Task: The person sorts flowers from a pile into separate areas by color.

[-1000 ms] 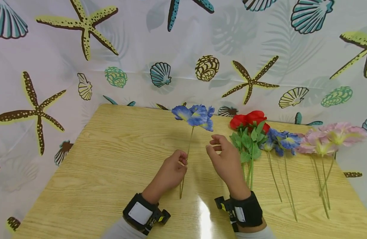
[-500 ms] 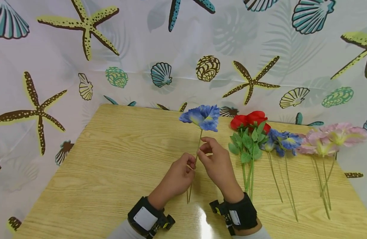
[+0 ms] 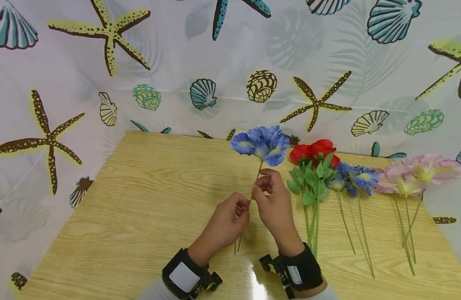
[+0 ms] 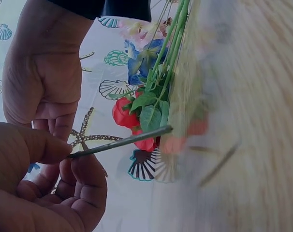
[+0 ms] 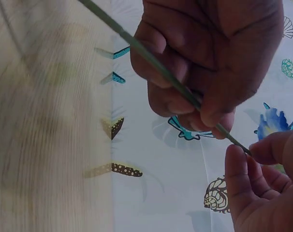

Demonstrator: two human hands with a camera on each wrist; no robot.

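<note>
A blue artificial flower with a thin green stem stands nearly upright above the table, its bloom at the top. My left hand pinches the stem around its middle. Just above it, my right hand pinches the same stem between thumb and fingertips. In the left wrist view, the stem juts out from the left hand's pinch, its lower end pointing to the table. The right wrist view has the stem running past the left hand to the right hand's fingertips, with part of the blue bloom behind.
Red roses with green leaves lie right of the right hand. Beyond them lie blue flowers and pink flowers, stems toward the front. The wooden table meets a shell-patterned cloth at the back.
The flower and left hand have moved right, and the bloom has turned and risen slightly. My right hand, at first apart from the stem, has come in from the right and pinches it.
</note>
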